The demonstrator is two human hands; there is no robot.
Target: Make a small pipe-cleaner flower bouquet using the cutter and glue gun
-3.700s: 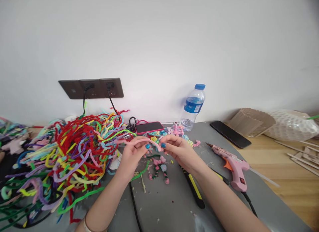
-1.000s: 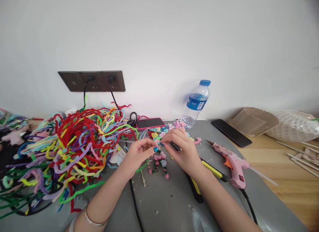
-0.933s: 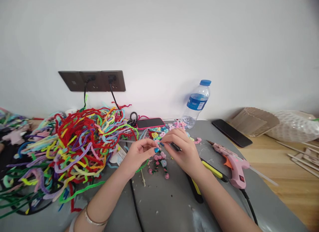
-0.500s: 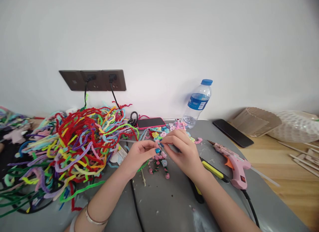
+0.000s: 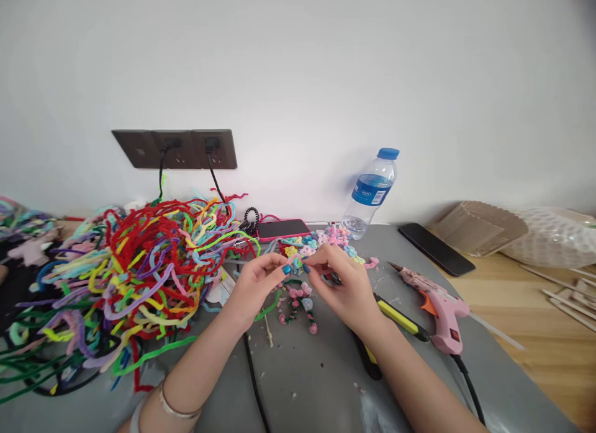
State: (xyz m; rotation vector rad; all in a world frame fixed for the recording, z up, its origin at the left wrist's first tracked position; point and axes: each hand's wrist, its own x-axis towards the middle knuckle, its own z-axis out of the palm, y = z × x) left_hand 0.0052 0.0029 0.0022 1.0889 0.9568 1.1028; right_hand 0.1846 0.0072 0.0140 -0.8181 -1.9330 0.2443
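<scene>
My left hand [image 5: 261, 285] and my right hand [image 5: 339, 280] meet over the middle of the table, thumbs and fingertips pinched. Between them is a small piece of fuzzy pipe cleaner [image 5: 296, 263], pink and light blue-green, partly hidden by the fingers. Just below it on the table lies a piece made of pink flowers on dark green twisted stems [image 5: 298, 301]. Behind my hands is a cluster of small pastel pipe-cleaner flowers [image 5: 333, 234]. Yellow-and-black handled pliers [image 5: 398, 315] lie partly under my right forearm.
A big tangle of coloured pipe cleaners [image 5: 153, 259] covers the left side. A pink glue gun [image 5: 440, 309] with a cord lies at right, near a black phone [image 5: 435, 249]. A water bottle [image 5: 370, 194] leans on the wall beside a red-edged phone [image 5: 283, 229]. A black cable [image 5: 254, 377] crosses the front.
My hands have drawn slightly apart and turned, so more of the pipe-cleaner piece shows between the fingertips. The flowers on the table below are less covered.
</scene>
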